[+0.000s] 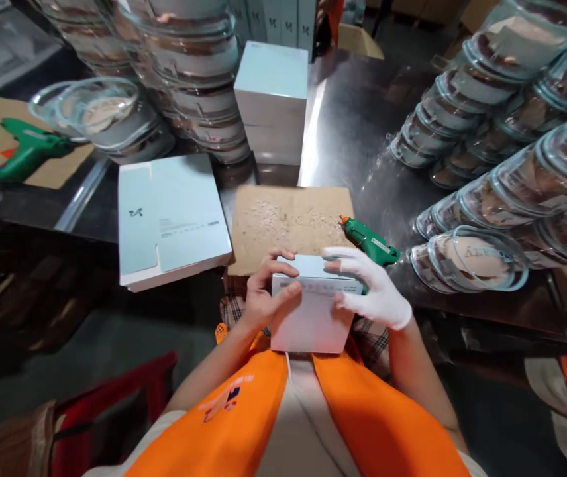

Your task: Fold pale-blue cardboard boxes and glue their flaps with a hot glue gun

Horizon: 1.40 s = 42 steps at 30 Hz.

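- So, left hand (pixel 268 295) and gloved right hand (pixel 377 291) have fingers gripping a white box (pixel 312 324)
- its top looks closed, can't tell if sealed
- stacked boxes (pixel 272 109), upper middle, look done

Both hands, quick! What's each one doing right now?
Left hand: bare, closed on the left side of a white box.
Right hand: gloved, closed on the right side of the same box.

The only view looks forward and steeply down from the person's head, with the orange vest (pixel 387 411) nearest, the left hand (pixel 266 291) and right hand (pixel 380 291) close below, and the metal table (pixel 348 126) farther off.
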Available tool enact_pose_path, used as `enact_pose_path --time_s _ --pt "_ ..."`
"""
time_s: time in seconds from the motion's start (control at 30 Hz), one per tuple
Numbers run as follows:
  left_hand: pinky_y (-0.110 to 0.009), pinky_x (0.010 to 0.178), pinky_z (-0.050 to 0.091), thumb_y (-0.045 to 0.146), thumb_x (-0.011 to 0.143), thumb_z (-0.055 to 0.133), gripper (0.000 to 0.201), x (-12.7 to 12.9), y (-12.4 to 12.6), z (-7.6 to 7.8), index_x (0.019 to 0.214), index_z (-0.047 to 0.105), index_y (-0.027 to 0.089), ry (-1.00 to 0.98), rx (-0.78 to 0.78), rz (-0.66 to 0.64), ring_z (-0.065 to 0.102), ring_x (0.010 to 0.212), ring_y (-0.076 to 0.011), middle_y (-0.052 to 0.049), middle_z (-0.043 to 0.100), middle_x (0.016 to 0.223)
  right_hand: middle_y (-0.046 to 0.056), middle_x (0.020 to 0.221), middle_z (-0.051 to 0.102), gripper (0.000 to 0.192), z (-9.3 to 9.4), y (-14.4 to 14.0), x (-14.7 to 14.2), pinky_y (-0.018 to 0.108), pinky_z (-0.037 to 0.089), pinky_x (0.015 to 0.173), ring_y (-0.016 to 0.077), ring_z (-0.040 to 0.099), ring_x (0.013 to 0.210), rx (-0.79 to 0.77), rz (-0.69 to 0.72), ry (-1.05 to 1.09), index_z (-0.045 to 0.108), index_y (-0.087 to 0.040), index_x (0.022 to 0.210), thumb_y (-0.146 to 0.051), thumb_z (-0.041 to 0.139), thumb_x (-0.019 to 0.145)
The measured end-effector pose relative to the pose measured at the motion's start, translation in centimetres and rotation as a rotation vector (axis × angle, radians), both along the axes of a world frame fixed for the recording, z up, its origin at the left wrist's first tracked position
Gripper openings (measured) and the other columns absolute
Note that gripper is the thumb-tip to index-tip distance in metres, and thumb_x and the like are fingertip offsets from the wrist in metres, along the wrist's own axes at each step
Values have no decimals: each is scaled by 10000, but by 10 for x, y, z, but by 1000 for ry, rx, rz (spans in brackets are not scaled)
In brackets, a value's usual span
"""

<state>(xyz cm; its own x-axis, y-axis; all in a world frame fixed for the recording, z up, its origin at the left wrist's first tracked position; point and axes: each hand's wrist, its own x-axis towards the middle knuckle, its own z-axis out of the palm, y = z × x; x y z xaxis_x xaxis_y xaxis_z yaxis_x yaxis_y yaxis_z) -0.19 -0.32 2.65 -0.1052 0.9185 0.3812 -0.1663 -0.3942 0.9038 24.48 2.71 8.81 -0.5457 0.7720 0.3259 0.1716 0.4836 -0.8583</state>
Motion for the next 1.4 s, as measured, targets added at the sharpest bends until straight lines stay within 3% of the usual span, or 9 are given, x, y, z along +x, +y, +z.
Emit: enact_pose_path --time_s 0.3,0.53,0.63,0.73,0.8,0.9,1.07,1.27,1.4 --pt "-472 1074 556 491 885 856 287 3 -8 7 900 767 219 55 -87 -18 717 1184 -292 -122 739 1160 128 1454 698 262 -12 -7 -2 441 600 1089 249 713 1298 157 -21 -30 767 -297 1297 -323 689 1048" --pt "-495 1108 559 436 875 873 245 13 -1 16 889 756 220 -54 -47 32 744 1121 -269 -71 729 1012 116 1526 591 275 -32 -19 -25 546 633 1021 304 751 1184 215 -552 235 742 -258 997 -530 706 1001" --pt "-473 1097 564 434 859 885 245 13 5 20 878 759 225 -55 -30 55 738 1112 -262 -61 726 984 104 1699 426 420 -33 -16 -22 563 556 1144 352 651 1378 86 -549 214 747 -263 1058 -666 722 943" --pt "-426 1094 550 455 851 888 260 10 12 23 894 751 239 -111 -89 154 729 1101 -242 -45 727 1001 112 1830 165 1036 -32 -25 -15 578 481 1221 395 432 1590 -146 -470 228 493 -342 1574 -943 685 752" --pt "-396 1099 534 474 847 889 281 9 19 22 901 738 244 -153 -144 235 722 1118 -235 -39 731 1027 160 1804 243 1283 -32 -38 -13 572 481 1220 372 453 1580 -324 -405 202 197 -357 1725 -935 732 712" --pt "-406 1097 539 578 860 856 387 9 31 18 1069 723 281 -193 -210 282 698 1232 -263 -62 737 1192 181 1627 536 1240 -31 -44 -14 520 529 1180 312 655 1377 -543 -394 136 166 -312 1746 -652 886 795" --pt "-527 1181 504 747 727 883 1047 -15 29 18 1593 410 397 15 3 410 366 1629 -361 -139 421 1715 104 1603 577 927 -18 57 -9 460 474 1247 250 631 1391 -334 -708 316 429 -261 1649 -435 842 837" --pt "-394 944 624 475 981 734 272 -96 5 32 924 757 210 398 76 762 800 933 -238 -25 779 878 109 1447 700 588 -13 248 -5 404 501 1193 164 690 1230 -250 -886 271 546 -123 1507 -259 659 946" --pt "-393 873 608 494 920 777 652 -175 4 44 1505 595 270 731 -271 950 792 1024 -287 -72 819 1199 90 1177 794 304 -18 292 1 457 567 1088 190 729 1066 -264 -907 181 716 -107 1190 -361 677 1030"
